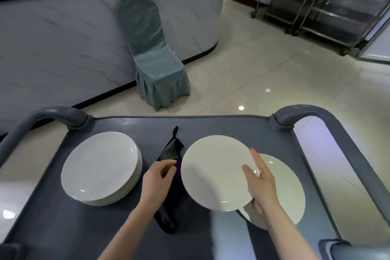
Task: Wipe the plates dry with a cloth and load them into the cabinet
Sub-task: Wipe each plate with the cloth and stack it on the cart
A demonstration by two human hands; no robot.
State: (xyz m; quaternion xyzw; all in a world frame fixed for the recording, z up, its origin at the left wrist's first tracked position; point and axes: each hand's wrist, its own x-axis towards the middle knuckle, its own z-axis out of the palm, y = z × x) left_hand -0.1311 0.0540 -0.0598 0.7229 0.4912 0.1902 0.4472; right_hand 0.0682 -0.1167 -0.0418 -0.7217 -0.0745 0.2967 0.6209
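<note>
A stack of several white plates (99, 168) stands on the left of the grey cart top (147, 129). My right hand (260, 183) grips the right rim of a single white plate (213, 172), thumb on top and fingers underneath, lifted and tilted above another white plate (285, 188) lying on the right. A dark cloth (172, 152) lies between the stack and the lifted plate. My left hand (156, 179) is over the cloth, its fingers curled and pinching the fabric near its middle.
The cart has grey handles at the far left (54, 113) and far right (304, 112). Beyond it stand a chair in a teal cover (154, 59), a marble-look counter (63, 38) and steel trolleys (329, 6) on a tiled floor.
</note>
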